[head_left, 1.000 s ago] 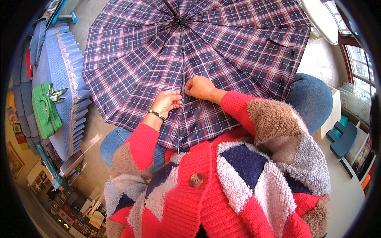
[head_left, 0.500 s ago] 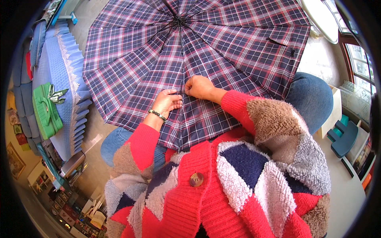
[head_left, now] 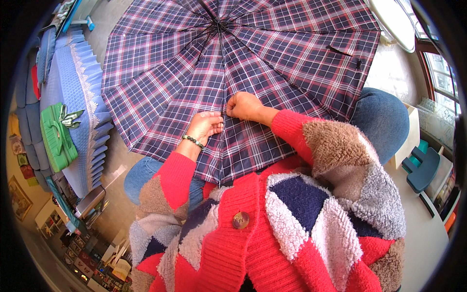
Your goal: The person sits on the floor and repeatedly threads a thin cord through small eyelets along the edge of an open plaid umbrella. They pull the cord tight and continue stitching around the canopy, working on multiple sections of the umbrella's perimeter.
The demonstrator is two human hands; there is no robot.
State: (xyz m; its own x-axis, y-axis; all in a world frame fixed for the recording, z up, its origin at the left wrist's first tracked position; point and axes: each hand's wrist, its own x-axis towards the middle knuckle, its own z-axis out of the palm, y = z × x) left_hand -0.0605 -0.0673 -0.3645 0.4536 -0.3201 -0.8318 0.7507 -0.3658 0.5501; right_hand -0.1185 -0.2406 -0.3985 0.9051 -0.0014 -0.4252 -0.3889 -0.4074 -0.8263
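An open umbrella (head_left: 160, 104) with a dark blue, red and white plaid canopy lies inside-up across my lap. Its black ribs spread from the hub (head_left: 219, 23) at the far end. My left hand (head_left: 206, 127), wearing a dark bead bracelet (head_left: 193, 141), is closed with thumb and fingertips at the umbrella rib (head_left: 223, 80) that runs toward me. Just right of the same rib, my right hand (head_left: 244, 106) makes a tight pinch. What its fingertips hold is too small to make out. Both hands' fingertips nearly meet over the canopy.
To the left, a green bag (head_left: 57, 137) rests on a blue quilted cover (head_left: 78, 97) with a ruffled edge. My knees in jeans (head_left: 381, 124) flank the canopy. At right are a dark teal plastic object (head_left: 424, 170) on a pale surface (head_left: 413, 228) and a window (head_left: 440, 73).
The left hand's index finger and thumb have drawn closer together at the rib. My right hand stays almost still, and the umbrella keeps its place.
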